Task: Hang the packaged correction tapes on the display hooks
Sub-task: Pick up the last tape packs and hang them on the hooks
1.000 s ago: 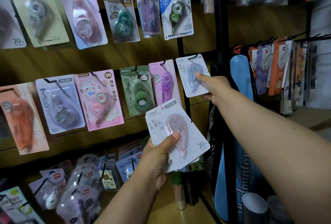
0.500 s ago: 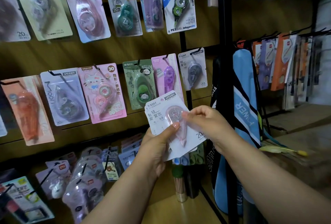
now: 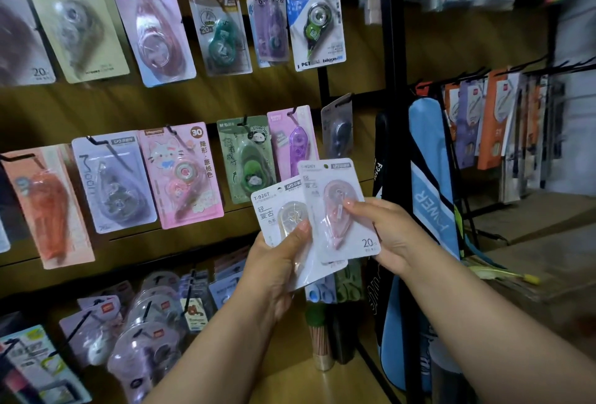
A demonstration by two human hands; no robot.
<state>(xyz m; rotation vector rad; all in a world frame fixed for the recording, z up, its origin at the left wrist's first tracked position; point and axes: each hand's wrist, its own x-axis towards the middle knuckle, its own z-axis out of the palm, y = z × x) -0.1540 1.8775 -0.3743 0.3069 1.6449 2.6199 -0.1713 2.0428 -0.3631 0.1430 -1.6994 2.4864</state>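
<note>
The left hand (image 3: 277, 261) grips a white card package with a pale yellowish teardrop correction tape under a clear blister (image 3: 283, 213), thumb pressed across the blister and fingers curled behind the card. At least one more white card edge shows beneath it, toward 5 o'clock. The right hand (image 3: 387, 236) pinches a second white card package holding a pink teardrop correction tape (image 3: 338, 210), fingertips (image 3: 350, 205) on the blister; this card overlaps the right edge of the left hand's card and stands nearly upright, with "20m" printed at its lower right corner.

Both packages sit in front of the wooden display wall (image 3: 225, 94), just below the middle row of black display hooks (image 3: 96, 142). Directly at 12 o'clock from the pink package hang a purple correction tape package (image 3: 292, 142) and a green panda-printed package (image 3: 246, 158). At about 1 o'clock from the hands, a grey-blue correction tape package (image 3: 337, 126) hangs on the end hook, turned edge-on toward the camera. Farther along at 9 o'clock are a pink cat-printed package (image 3: 180, 174) and an orange one (image 3: 45, 206). At 3 o'clock a blue and black racket bag (image 3: 429, 184) leans against the black metal upright (image 3: 390, 48).
</note>
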